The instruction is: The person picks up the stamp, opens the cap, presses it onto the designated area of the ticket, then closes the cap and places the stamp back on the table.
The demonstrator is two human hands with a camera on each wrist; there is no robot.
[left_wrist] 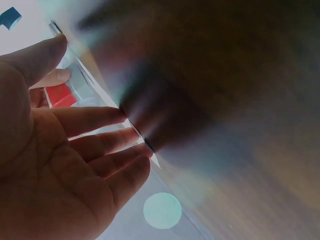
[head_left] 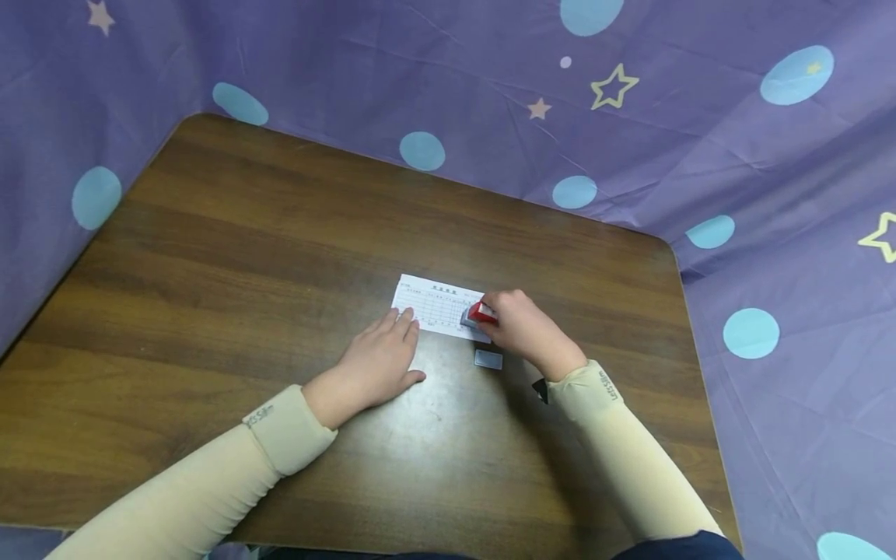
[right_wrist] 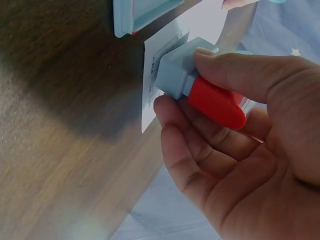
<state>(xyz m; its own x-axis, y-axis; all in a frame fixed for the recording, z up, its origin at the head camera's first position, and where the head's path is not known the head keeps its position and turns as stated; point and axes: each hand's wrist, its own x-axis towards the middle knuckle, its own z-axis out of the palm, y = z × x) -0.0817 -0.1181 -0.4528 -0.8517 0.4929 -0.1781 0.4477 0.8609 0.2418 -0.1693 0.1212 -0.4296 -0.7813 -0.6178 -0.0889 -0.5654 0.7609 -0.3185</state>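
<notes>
A printed paper form with a table of lines lies on the wooden table. My right hand pinches a self-inking stamp with a red handle and a grey-blue body between thumb and fingers. The stamp's base is right at the form's right part, tilted in the right wrist view. My left hand rests with straight fingers on the form's lower left edge, thumb spread out on the table. Just below the form, near my right hand, sits the stamp's grey cap, its hollow side showing in the right wrist view.
The brown wooden table reaches back to a purple curtain with stars and blue dots, which hangs along its back and sides. A small dark object shows beside the right sleeve cuff.
</notes>
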